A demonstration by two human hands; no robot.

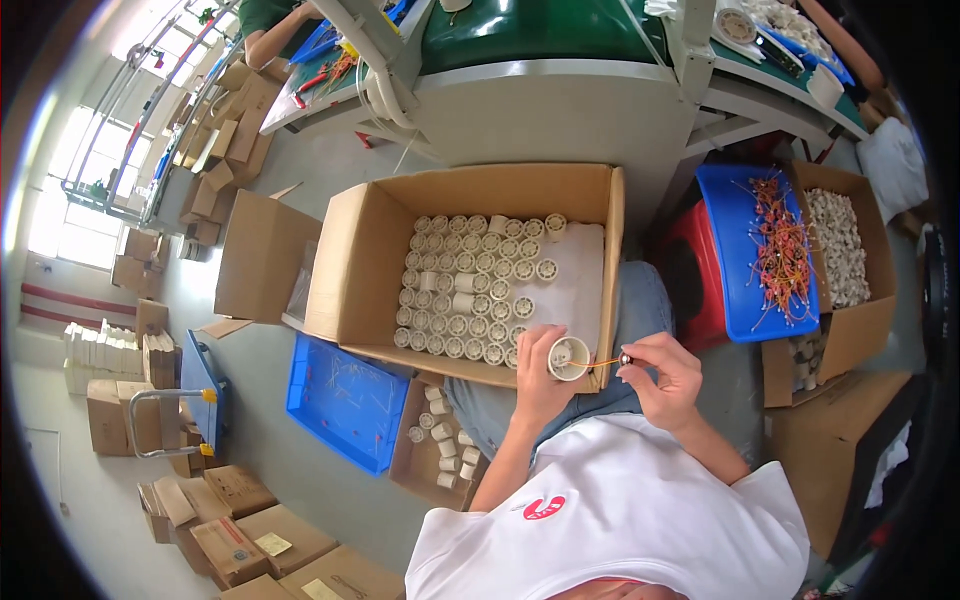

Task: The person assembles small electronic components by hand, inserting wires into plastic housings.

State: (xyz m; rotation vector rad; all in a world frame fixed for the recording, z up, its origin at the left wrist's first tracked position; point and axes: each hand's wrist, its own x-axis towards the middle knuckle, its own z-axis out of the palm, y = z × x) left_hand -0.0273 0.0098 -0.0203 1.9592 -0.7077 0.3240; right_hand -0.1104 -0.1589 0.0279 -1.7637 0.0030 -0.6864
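My left hand (pixel 538 378) grips a white cylindrical plastic housing (pixel 569 358), its open end turned up toward me. Between the fingertips of my right hand (pixel 664 378) is a small dark, round part (pixel 626 359) with a shiny face. A thin orange-yellow wire (pixel 603 362) runs from this part into the housing. Both hands are over the near edge of a large open cardboard box (pixel 500 186). Inside it, rows of similar white housings (pixel 470 282) stand close together on the left and middle, and a pale sheet (pixel 580 270) lies bare at the right.
Right of the box, a blue tray (pixel 715 205) of coloured wires sits above a red container (pixel 692 265); beyond is a carton of small white parts (pixel 840 250). At lower left lie a blue tray (pixel 340 410) and a carton holding housings (pixel 447 460). A green-topped bench (pixel 540 38) runs across the back.
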